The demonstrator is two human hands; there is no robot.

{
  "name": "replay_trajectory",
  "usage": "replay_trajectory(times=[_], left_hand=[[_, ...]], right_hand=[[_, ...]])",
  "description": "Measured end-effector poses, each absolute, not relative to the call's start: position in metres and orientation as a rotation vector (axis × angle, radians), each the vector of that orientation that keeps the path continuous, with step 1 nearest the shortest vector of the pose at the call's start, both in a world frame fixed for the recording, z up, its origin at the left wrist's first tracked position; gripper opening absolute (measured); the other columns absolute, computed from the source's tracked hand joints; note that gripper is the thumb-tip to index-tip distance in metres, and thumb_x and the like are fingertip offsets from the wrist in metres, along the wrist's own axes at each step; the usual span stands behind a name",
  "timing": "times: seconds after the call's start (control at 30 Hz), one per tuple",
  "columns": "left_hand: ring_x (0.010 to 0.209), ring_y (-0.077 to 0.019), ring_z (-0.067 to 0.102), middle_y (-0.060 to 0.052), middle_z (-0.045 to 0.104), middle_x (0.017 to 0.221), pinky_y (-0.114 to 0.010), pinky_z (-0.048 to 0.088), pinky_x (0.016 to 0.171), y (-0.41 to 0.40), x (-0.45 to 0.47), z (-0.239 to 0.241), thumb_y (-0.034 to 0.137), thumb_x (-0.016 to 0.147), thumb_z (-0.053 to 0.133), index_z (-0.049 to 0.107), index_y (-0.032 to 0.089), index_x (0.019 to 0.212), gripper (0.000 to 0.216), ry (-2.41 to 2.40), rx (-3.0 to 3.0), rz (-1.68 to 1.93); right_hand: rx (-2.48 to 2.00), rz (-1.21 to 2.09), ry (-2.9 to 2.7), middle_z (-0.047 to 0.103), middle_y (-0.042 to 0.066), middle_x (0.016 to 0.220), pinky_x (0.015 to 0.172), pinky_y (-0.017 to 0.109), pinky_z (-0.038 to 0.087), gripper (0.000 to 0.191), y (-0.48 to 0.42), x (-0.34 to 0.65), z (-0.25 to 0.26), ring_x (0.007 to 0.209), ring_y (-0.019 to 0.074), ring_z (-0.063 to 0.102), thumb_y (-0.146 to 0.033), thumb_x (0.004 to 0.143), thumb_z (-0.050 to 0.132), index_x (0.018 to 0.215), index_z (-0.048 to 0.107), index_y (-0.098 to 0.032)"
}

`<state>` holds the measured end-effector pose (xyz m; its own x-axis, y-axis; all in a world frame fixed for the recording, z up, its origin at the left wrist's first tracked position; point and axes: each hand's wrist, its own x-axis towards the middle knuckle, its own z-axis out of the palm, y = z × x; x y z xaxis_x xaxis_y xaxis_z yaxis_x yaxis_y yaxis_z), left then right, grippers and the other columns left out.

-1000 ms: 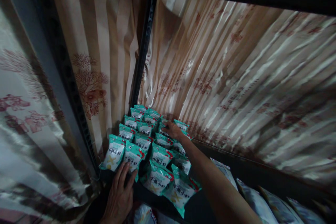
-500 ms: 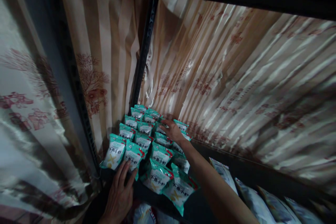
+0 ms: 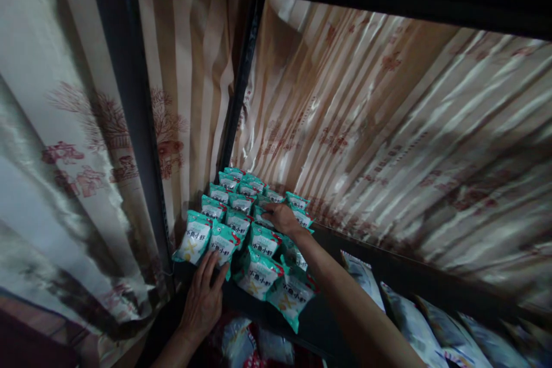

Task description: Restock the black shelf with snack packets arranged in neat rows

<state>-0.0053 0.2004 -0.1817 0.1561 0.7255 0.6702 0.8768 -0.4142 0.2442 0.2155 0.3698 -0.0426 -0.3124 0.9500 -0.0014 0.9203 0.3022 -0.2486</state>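
Small teal-and-white snack bags [image 3: 261, 276] with dark lettering stand in rows on a dark shelf. My left hand [image 3: 202, 299] is open at the front left, its outstretched fingertips resting against the lower part of a front snack bag [image 3: 222, 244]. Farther back, my right hand [image 3: 282, 218] reaches over the rows from the right. Its fingers are drawn together on the top of a snack bag [image 3: 263, 217] in the middle of the group, and they partly cover it. The thumb's exact contact is hidden.
A dark metal post [image 3: 131, 98] rises on the left, with printed curtains [image 3: 366, 126] behind and beside the shelf. Several larger bags [image 3: 411, 322] stand at the lower right. Plastic-wrapped packs [image 3: 239, 342] lie below the shelf's front edge.
My right hand's fingers have come down and closed on a middle bag, where they were spread above it before. My left hand stays at the front bag. The view has shifted slightly.
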Motion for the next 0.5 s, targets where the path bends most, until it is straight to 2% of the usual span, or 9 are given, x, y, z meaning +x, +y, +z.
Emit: replay_trajectory(times=[0.13, 0.27, 0.4, 0.5], left_hand=[[0.135, -0.0279, 0.030, -0.011, 0.035, 0.143, -0.044, 0.043, 0.102, 0.199, -0.005, -0.179, 0.003, 0.081, 0.040, 0.052, 0.023, 0.126, 0.051, -1.562, -2.222, -1.115], [0.135, -0.0285, 0.028, -0.011, 0.032, 0.145, -0.045, 0.043, 0.101, 0.198, -0.007, -0.175, 0.002, 0.081, 0.040, 0.049, 0.025, 0.129, 0.054, -1.541, -2.235, -1.125], [0.136, -0.0294, 0.027, -0.011, 0.030, 0.146, -0.046, 0.041, 0.101, 0.193, -0.009, -0.173, 0.004, 0.082, 0.041, 0.046, 0.027, 0.132, 0.055, -1.508, -2.276, -1.151], [0.135, -0.0295, 0.029, -0.011, 0.031, 0.145, -0.046, 0.039, 0.103, 0.186, -0.010, -0.173, 0.007, 0.083, 0.044, 0.043, 0.028, 0.135, 0.055, -1.444, -2.311, -1.188]], right_hand=[[-1.700, 0.267, -2.417, 0.072, 0.004, 0.094, 0.078, 0.027, 0.046, 0.016, 0.366, 0.214, -0.041, 0.089, 0.0199, 0.065, -0.023, 0.078, 0.061, 0.091, 0.071, -0.022], [-1.634, 0.213, -2.373, 0.069, 0.007, 0.108, 0.090, 0.031, 0.042, 0.027, 0.353, 0.220, -0.028, 0.102, 0.0211, 0.061, -0.032, 0.086, 0.052, 0.106, 0.067, -0.020], [-1.520, 0.276, -2.467, 0.071, 0.005, 0.101, 0.082, 0.028, 0.045, 0.029, 0.327, 0.226, -0.016, 0.094, 0.0196, 0.063, -0.041, 0.085, 0.055, 0.103, 0.068, -0.023], [-1.448, 0.270, -2.618, 0.071, 0.004, 0.097, 0.080, 0.029, 0.044, 0.029, 0.310, 0.224, -0.015, 0.095, 0.0210, 0.061, -0.042, 0.082, 0.060, 0.105, 0.068, -0.025]])
